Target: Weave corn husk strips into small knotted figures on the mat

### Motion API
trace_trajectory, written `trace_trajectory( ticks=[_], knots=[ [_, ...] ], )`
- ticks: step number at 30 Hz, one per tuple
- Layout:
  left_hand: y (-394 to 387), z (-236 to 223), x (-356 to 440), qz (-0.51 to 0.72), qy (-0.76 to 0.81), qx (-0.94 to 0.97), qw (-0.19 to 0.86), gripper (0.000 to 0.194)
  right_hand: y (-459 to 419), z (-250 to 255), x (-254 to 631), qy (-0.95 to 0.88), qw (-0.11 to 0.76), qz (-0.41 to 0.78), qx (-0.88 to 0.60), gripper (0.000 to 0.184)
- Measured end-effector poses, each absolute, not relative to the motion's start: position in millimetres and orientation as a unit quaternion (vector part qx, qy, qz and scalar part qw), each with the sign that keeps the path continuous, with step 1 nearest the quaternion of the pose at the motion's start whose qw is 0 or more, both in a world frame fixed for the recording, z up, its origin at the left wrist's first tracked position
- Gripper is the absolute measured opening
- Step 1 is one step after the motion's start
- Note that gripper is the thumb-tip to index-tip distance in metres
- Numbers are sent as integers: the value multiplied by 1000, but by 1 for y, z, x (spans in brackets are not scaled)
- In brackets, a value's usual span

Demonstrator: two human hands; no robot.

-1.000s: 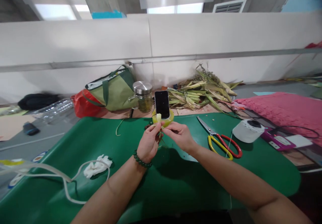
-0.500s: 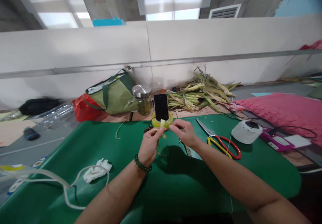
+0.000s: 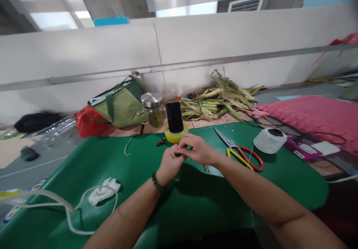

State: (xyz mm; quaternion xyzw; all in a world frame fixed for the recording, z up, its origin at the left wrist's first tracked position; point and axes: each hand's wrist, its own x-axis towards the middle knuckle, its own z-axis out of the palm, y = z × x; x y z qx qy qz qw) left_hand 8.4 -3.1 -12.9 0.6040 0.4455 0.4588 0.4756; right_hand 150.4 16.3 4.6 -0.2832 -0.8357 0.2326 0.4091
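My left hand [image 3: 169, 163], with a green bead bracelet [image 3: 157, 182] at its wrist, is closed in a pinch. My right hand [image 3: 198, 150] meets it fingertip to fingertip, thumb and index finger pressed together at the same spot. Between them is a pale strip of corn husk, now almost wholly covered by the fingers. Just beyond the hands a phone [image 3: 174, 117] leans upright on a roll of yellow tape [image 3: 176, 136]. A few thin dark stalks [image 3: 206, 168] lie under my right wrist.
Red-and-yellow-handled scissors [image 3: 237, 150] and a white thread spool [image 3: 269, 141] lie to the right on the green mat [image 3: 134, 204]. Husks [image 3: 218, 100], a glass jar [image 3: 153, 111] and a green bag [image 3: 120, 107] stand behind. A crumpled tissue [image 3: 104, 192] and white cable [image 3: 69, 219] are left.
My right hand has moved left and in to my left hand; the fingertips now touch. The pale husk strip that stuck up from my left fingers is now covered. The view has shifted slightly.
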Motion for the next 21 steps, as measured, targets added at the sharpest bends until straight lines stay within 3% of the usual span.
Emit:
trace_trajectory(
  ticks=[6,9,12,21],
  knots=[
    [-2,-9,10,450,442,528,568,24,22,13,152,-717,478,377,-340,32],
    [1,-9,8,462,455,487,585,27,30,11,158,-676,458,430,-385,34],
    [2,-11,6,479,450,473,586,27,34,4,159,-688,411,434,-411,27],
    [-2,-6,4,474,419,550,546,29,27,-1,153,-685,436,424,-402,28]
  ],
)
